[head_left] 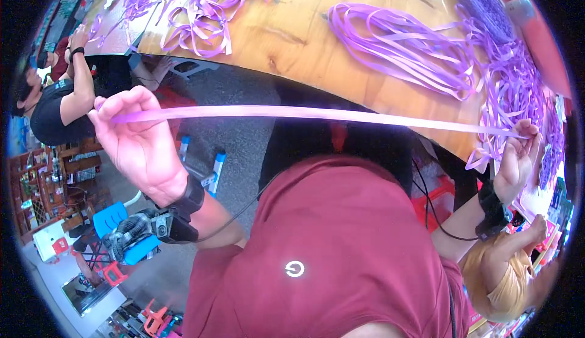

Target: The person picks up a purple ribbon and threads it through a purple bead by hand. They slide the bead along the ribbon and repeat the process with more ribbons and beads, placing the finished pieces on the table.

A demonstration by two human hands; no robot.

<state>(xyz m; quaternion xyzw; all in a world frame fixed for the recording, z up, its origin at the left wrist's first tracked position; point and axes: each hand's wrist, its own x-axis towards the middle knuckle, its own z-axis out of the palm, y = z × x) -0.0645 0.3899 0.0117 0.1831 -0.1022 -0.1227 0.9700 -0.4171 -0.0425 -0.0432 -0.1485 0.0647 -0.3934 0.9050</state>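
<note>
A flat purple ribbon (304,113) is stretched almost straight across in front of my body, just off the near edge of the table. Its left end is pinched in my left hand (137,143), whose fingers curl over toward the thumb. At the far right, my right hand (518,158) grips the other end between thumb and fingertips, close to a tangled heap of purple ribbon (512,88). Beyond the stretched ribbon, a looped bundle of lilac ribbon (402,48) lies on the wooden table (274,39).
More loose ribbons (207,9) spread over the table's far left, some hanging at its edge. A person in black (61,100) works at the left; another in yellow (496,271) is at the lower right. A blue chair (113,222) stands left. Cables (244,207) run from my wrist straps.
</note>
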